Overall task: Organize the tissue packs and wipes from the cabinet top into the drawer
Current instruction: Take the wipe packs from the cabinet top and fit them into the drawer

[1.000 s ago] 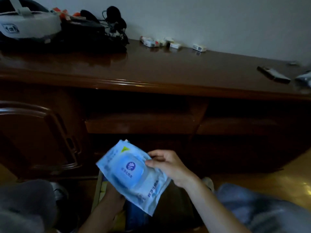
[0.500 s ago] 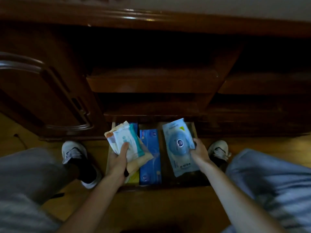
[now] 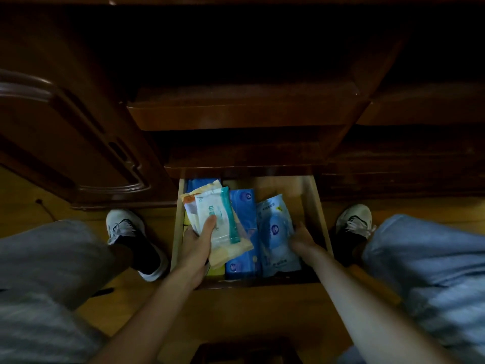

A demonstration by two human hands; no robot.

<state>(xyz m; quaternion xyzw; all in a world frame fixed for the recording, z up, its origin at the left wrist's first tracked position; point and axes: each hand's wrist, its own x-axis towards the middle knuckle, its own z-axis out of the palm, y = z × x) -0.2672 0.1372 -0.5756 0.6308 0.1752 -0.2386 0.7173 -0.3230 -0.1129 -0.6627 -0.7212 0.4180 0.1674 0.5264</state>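
Left hand (image 3: 195, 248): a stack of wipe packs (image 3: 215, 222) is gripped over the open drawer (image 3: 319, 206). By the right hand (image 3: 301, 239), the pale blue wipes pack (image 3: 275, 232) is grasped inside the drawer, beside a blue tissue pack (image 3: 242, 232).

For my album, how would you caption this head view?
Left hand holds wipes packs; right hand lowers blue pack into drawer.

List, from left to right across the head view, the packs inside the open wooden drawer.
White-and-teal wipes pack on a yellow pack, gripped by the left hand → dark blue tissue pack → light blue wipes pack with round lid, held by the right hand.
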